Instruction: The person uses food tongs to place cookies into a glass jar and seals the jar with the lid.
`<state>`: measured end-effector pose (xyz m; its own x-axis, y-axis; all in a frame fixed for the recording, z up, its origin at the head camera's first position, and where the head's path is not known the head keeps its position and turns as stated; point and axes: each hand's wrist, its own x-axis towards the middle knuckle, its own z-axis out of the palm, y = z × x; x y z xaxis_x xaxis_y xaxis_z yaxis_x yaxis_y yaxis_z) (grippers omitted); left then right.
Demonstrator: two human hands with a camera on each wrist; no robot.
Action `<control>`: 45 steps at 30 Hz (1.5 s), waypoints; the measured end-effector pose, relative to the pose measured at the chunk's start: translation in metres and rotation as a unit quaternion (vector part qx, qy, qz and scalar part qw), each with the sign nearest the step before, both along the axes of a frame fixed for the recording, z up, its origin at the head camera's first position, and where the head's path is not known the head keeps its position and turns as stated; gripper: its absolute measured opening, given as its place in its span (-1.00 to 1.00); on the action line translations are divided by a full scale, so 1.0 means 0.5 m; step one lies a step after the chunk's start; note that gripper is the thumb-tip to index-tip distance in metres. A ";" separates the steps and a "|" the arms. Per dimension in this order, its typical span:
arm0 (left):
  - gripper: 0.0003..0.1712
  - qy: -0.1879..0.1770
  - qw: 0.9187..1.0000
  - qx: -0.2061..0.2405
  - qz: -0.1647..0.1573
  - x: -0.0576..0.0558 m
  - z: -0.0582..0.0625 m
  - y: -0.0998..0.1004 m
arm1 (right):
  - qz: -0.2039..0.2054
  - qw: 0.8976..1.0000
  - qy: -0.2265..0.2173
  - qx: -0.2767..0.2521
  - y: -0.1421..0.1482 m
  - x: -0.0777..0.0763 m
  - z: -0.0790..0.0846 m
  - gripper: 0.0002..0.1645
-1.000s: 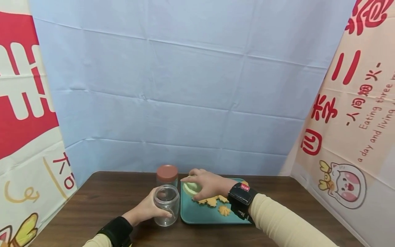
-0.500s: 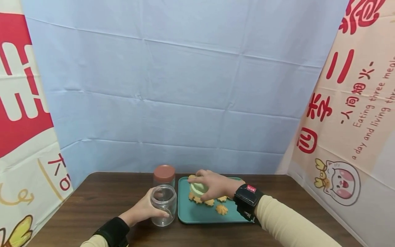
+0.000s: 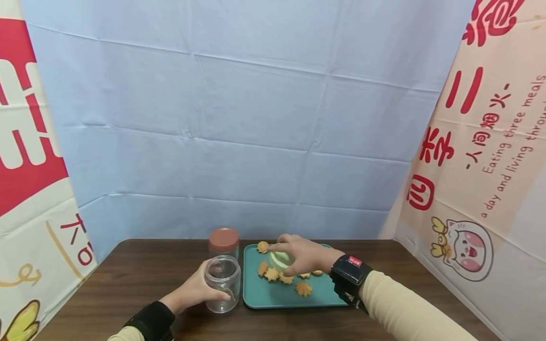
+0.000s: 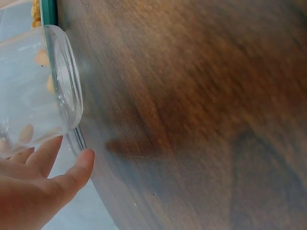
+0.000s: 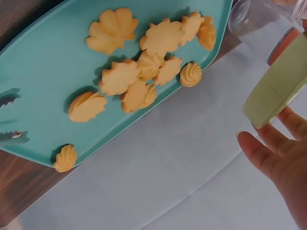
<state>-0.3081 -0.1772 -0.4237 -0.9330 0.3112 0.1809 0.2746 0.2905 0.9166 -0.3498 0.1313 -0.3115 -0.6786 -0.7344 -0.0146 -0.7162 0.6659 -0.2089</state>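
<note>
My left hand (image 3: pixel 200 289) grips an uncapped clear jar (image 3: pixel 223 284) standing upright on the table, the thumb across its near side. In the left wrist view the fingers lie against the jar (image 4: pixel 33 86) wall. A round pale green lid (image 3: pixel 280 260) is in my right hand (image 3: pixel 307 255), held above the tray by fingers and thumb. The right wrist view shows this lid (image 5: pixel 276 84) edge-on, raised off the cookies. Several golden cookies (image 3: pixel 304 289) lie on the teal tray (image 3: pixel 273 300); my right hand hides part of them in the head view.
Behind the held jar stands a second jar with a reddish-brown lid (image 3: pixel 223 239). Toothed tips of a pair of tongs (image 5: pixel 12 138) rest on the tray in the right wrist view. A pale blue cloth (image 3: pixel 247 142) hangs behind the wooden table (image 3: pixel 141 274).
My right hand has carried the green lid rightward, away from the jar and over the tray, uncovering more cookies. My left hand keeps its grip on the jar. The head view has shifted slightly.
</note>
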 end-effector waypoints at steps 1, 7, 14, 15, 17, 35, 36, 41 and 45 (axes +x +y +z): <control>0.16 0.000 1.000 -0.001 0.000 0.000 0.000 0.000 | -0.005 1.000 -0.002 0.000 0.004 0.001 0.000 -0.19; 0.17 -0.001 1.000 -0.006 0.002 -0.002 0.001 0.004 | -0.025 1.000 -0.005 0.003 0.032 0.005 0.004 -0.19; 0.17 -0.003 1.000 -0.007 -0.001 -0.002 0.005 0.004 | -0.043 0.999 0.003 0.002 0.063 0.001 0.000 -0.17; 0.17 -0.003 1.000 -0.007 -0.002 -0.002 0.005 0.004 | -0.046 0.999 0.003 0.000 0.065 0.000 -0.001 -0.17; 0.17 -0.002 1.000 -0.007 -0.001 -0.003 0.004 0.003 | -0.048 0.999 0.006 -0.004 0.070 -0.001 -0.004 -0.17; 0.16 0.000 1.000 -0.013 0.011 -0.005 0.003 0.003 | -0.088 0.996 0.007 0.003 0.136 -0.008 -0.025 -0.20; 0.16 0.000 1.000 -0.013 0.012 -0.005 0.002 0.003 | -0.090 0.996 0.006 0.004 0.141 -0.008 -0.025 -0.20; 0.16 0.003 1.000 -0.010 0.010 -0.002 0.000 0.003 | -0.098 0.995 0.014 -0.005 0.172 -0.013 -0.029 -0.13; 0.15 0.001 1.000 -0.007 0.004 -0.002 0.002 0.003 | -0.110 0.994 0.011 -0.020 0.195 -0.018 -0.032 -0.08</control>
<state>-0.3091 -0.1757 -0.4228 -0.9351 0.3060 0.1787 0.2743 0.3059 0.9117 -0.3588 0.2290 -0.3277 -0.8222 -0.5685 0.0276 -0.5593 0.7980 -0.2243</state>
